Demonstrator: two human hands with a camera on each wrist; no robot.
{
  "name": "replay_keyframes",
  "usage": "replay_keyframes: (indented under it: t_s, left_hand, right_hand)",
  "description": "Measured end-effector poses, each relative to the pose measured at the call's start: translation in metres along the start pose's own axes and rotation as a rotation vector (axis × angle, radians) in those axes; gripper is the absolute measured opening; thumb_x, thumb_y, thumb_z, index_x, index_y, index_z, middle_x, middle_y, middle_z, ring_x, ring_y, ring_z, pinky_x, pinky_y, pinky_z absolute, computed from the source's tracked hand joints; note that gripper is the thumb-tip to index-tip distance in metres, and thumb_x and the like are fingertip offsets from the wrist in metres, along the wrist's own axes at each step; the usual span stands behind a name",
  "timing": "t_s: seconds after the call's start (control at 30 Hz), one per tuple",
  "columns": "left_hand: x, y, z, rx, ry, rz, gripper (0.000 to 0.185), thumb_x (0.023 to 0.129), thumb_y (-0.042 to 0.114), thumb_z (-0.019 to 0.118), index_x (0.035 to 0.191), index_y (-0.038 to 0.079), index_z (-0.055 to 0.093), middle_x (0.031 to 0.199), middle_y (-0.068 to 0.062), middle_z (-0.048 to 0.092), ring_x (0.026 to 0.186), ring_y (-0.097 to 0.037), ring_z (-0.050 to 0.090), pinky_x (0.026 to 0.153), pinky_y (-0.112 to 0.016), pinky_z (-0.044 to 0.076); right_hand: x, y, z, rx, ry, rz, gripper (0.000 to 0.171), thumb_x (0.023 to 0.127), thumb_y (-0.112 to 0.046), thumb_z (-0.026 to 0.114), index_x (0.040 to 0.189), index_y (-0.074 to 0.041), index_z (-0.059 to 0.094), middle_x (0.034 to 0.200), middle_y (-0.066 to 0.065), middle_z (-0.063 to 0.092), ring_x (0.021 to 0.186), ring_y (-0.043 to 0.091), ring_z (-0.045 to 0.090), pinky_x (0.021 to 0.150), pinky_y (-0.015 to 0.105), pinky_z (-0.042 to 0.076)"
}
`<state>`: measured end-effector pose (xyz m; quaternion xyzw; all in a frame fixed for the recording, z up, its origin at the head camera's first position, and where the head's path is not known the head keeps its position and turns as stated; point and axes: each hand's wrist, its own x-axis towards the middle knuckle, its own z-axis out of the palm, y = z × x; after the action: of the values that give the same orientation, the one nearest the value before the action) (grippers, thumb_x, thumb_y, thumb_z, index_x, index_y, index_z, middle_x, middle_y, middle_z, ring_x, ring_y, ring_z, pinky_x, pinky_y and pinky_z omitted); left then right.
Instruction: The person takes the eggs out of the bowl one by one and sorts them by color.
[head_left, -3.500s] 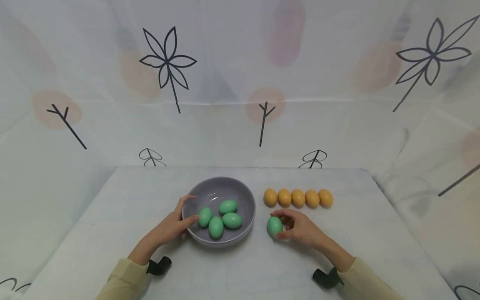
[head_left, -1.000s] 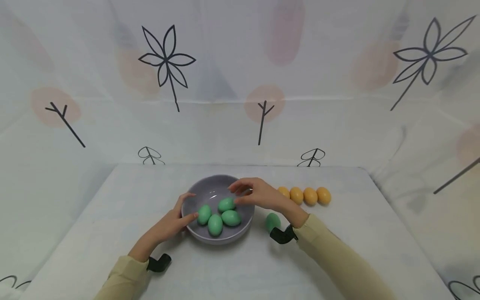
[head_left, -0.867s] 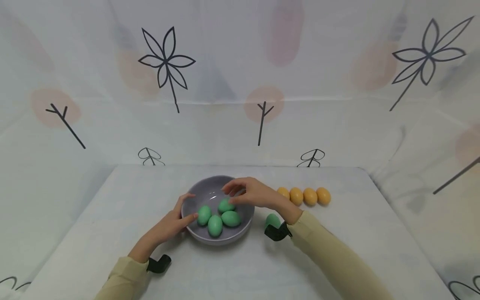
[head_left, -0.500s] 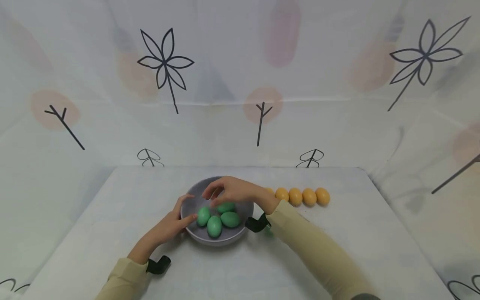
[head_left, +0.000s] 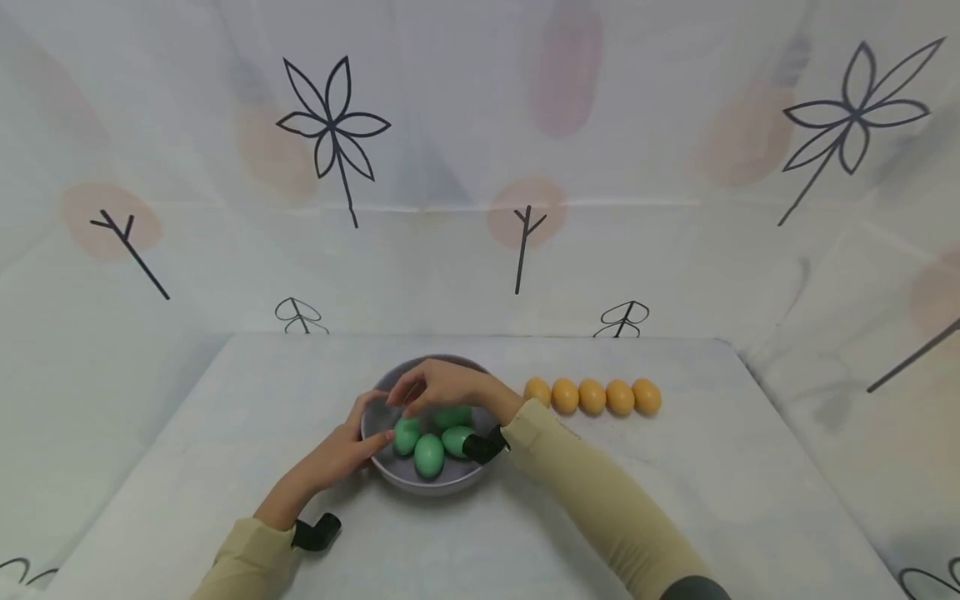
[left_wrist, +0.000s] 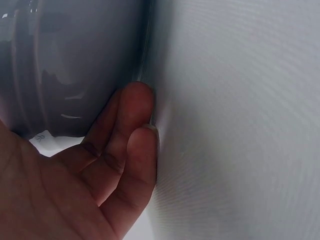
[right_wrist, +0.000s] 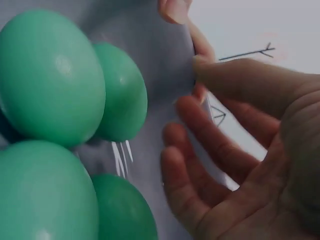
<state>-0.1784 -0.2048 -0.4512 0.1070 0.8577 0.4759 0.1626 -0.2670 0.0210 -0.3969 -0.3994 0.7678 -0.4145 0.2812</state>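
A grey-purple bowl (head_left: 431, 488) stands on the white-covered table with several green eggs (head_left: 429, 456) lying in it. My left hand (head_left: 337, 454) grips the bowl's left side, thumb over the rim. In the left wrist view its fingers (left_wrist: 137, 107) lie low against the outer wall of the bowl (left_wrist: 75, 55). Over the bowl hovers my right hand (head_left: 446, 387), near its far left rim, fingers loosely bent with nothing between them. The right wrist view has the green eggs (right_wrist: 52, 75) beside that hand (right_wrist: 240, 165).
To the right of the bowl, several yellow-orange eggs (head_left: 592, 396) form a row. My right sleeve (head_left: 592, 475) crosses the table in front of them. Behind the table (head_left: 300, 375) hangs a pale cloth (head_left: 435, 267) with plant drawings.
My right hand has let go of a green egg right of the bowl and moved left over the bowl. The sleeve now hides that egg. The left hand and bowl stay put.
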Motion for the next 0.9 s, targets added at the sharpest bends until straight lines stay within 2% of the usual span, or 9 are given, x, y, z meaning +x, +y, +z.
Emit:
replay_keyframes:
  t_s: [0.23, 0.4, 0.6, 0.77, 0.9]
  left_hand:
    - [0.003, 0.001, 0.0, 0.011, 0.002, 0.032, 0.062, 0.1, 0.036, 0.059, 0.148, 0.03, 0.021, 0.11, -0.018, 0.054, 0.07, -0.023, 0.053, 0.064, -0.037, 0.044]
    - [0.003, 0.001, 0.001, 0.012, -0.005, 0.018, 0.065, 0.1, 0.037, 0.058, 0.15, 0.029, 0.018, 0.091, -0.012, 0.055, 0.068, -0.022, 0.052, 0.063, -0.036, 0.043]
    - [0.001, 0.002, -0.002, 0.015, -0.004, 0.011, 0.063, 0.1, 0.038, 0.058, 0.15, 0.031, 0.019, 0.088, -0.013, 0.054, 0.068, -0.023, 0.052, 0.065, -0.036, 0.043]
    - [0.001, 0.001, -0.002, 0.011, 0.0, 0.02, 0.064, 0.1, 0.037, 0.058, 0.15, 0.032, 0.018, 0.082, -0.011, 0.053, 0.068, -0.023, 0.052, 0.064, -0.036, 0.044]
    - [-0.001, 0.0, -0.001, 0.011, 0.004, 0.023, 0.065, 0.1, 0.035, 0.058, 0.151, 0.029, 0.019, 0.086, -0.011, 0.054, 0.068, -0.023, 0.052, 0.064, -0.036, 0.044]
  right_hand:
    - [0.003, 0.009, 0.002, 0.008, -0.077, -0.005, 0.042, 0.084, 0.001, 0.075, 0.125, 0.002, 0.065, 0.124, 0.014, 0.066, 0.116, 0.024, 0.06, 0.095, 0.026, 0.045]
    - [0.005, 0.013, 0.004, 0.016, -0.12, 0.001, 0.042, 0.082, 0.005, 0.076, 0.123, 0.001, 0.067, 0.116, 0.008, 0.07, 0.105, 0.014, 0.064, 0.091, 0.025, 0.047]
    - [0.008, 0.018, 0.008, -0.015, -0.123, 0.027, 0.04, 0.081, 0.001, 0.079, 0.12, -0.005, 0.071, 0.111, -0.001, 0.071, 0.101, 0.008, 0.064, 0.09, 0.024, 0.047]
    - [0.009, 0.02, 0.01, -0.026, -0.109, 0.042, 0.038, 0.082, -0.003, 0.08, 0.119, -0.008, 0.072, 0.112, -0.003, 0.071, 0.103, 0.009, 0.064, 0.091, 0.023, 0.046]
    - [0.008, 0.022, 0.011, -0.048, -0.086, 0.036, 0.037, 0.081, -0.006, 0.082, 0.117, -0.01, 0.074, 0.111, -0.006, 0.071, 0.103, 0.008, 0.064, 0.09, 0.023, 0.046]
